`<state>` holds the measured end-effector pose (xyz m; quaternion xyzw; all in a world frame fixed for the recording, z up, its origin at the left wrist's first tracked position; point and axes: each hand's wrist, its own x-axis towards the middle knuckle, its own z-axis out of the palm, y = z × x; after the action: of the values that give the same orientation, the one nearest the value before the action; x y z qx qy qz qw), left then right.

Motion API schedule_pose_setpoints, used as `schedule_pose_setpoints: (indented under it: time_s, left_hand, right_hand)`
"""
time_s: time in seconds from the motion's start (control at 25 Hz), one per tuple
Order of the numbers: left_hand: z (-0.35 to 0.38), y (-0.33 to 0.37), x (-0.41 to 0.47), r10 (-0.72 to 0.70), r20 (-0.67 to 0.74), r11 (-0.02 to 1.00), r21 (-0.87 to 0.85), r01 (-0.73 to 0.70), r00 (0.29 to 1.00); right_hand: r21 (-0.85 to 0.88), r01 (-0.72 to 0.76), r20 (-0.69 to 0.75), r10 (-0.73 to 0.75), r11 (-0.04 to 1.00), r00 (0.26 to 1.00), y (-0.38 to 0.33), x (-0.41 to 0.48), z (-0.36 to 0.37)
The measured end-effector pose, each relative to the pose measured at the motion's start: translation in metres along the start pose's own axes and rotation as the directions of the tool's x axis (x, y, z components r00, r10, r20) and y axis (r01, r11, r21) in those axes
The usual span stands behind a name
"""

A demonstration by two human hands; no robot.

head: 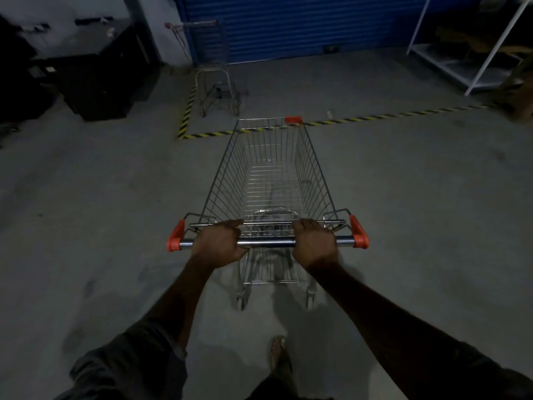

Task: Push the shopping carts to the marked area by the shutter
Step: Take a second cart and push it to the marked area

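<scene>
Both hands are wrapped around the handle bar (266, 243) of a wire shopping cart (269, 180) that stands on the grey concrete floor (418, 197). The left hand (219, 243) is clamped on the bar left of its middle, the right hand (314, 243) is clamped on it right of the middle, and bare metal shows between them. Orange plastic caps sit at both ends of the bar, and an orange bumper (293, 120) marks the far right corner of the basket. The basket holds nothing that can be made out in the dim light.

The cart's front edge reaches the yellow-and-black striped tape (375, 119) that runs across the floor and turns a corner at the left. Beyond that line, inside the marked area, a second cart (212, 67) stands near the left stripe, just in front of the blue shutter (302, 24). To the right of the shutter stands a white metal rack (476, 53); dark bins or crates (95, 82) sit against the wall at the left. A sandalled foot (278, 353) shows on the floor below the cart, between the two forearms.
</scene>
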<state>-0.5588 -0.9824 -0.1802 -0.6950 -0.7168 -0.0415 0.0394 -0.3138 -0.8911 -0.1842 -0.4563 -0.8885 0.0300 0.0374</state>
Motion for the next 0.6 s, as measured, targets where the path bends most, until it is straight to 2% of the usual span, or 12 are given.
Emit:
schedule_pose_setpoints:
  time_s: [0.08,0.16,0.28,0.6]
  left_hand:
    - [0.005,-0.011,0.038,0.008,-0.031,1.0,0.029,-0.007,0.999]
    - [0.006,-0.019,0.076,0.004,-0.015,1.0,0.028,-0.003,1.0]
    - [0.006,-0.035,0.132,0.012,-0.004,1.0,-0.005,-0.012,1.0]
    - [0.029,-0.08,0.278,0.027,0.019,0.991,-0.13,-0.024,0.999]
  right_hand:
    - [-0.01,0.009,-0.081,-0.01,1.0,0.997,0.012,0.035,0.0]
    - [0.027,0.056,-0.122,-0.052,0.998,0.991,0.024,0.07,0.001]
    - [-0.007,0.131,-0.222,-0.129,0.991,0.967,0.041,0.124,0.014]
    - [-0.03,0.248,-0.216,-0.248,0.968,0.944,0.097,0.266,0.017]
